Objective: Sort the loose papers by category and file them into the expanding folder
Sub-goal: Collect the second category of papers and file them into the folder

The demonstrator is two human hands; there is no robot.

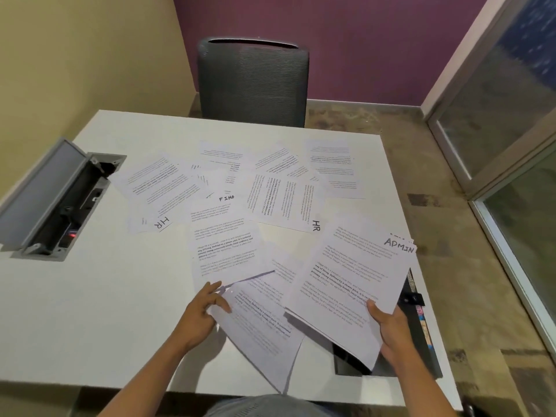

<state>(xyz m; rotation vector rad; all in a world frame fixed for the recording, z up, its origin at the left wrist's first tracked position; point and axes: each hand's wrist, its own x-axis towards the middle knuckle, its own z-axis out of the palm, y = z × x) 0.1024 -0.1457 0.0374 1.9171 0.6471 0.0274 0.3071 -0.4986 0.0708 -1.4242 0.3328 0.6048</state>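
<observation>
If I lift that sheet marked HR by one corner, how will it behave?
The HR sheet is one thin page, so it would likely droop. It looks light and may slide. Neighbouring papers overlap its far edge and might shift.

1. There was one view only, from a wide-angle camera worn on the person's head, so no second view shared any part of the scene.
2. It looked forward and steeply down over a white table (90,296) from the near edge, where the person sat.
3. The left hand (201,311) and right hand (391,329) reached in from the bottom edge, close to the lens, with the forearms cut off by the frame.
4. Facing ahead, it took in a grey chair (252,82) across the table and a purple wall (361,40) behind it.
5. The wide lens bent straight lines near the edges, such as the window frame (493,176) on the right.
</observation>
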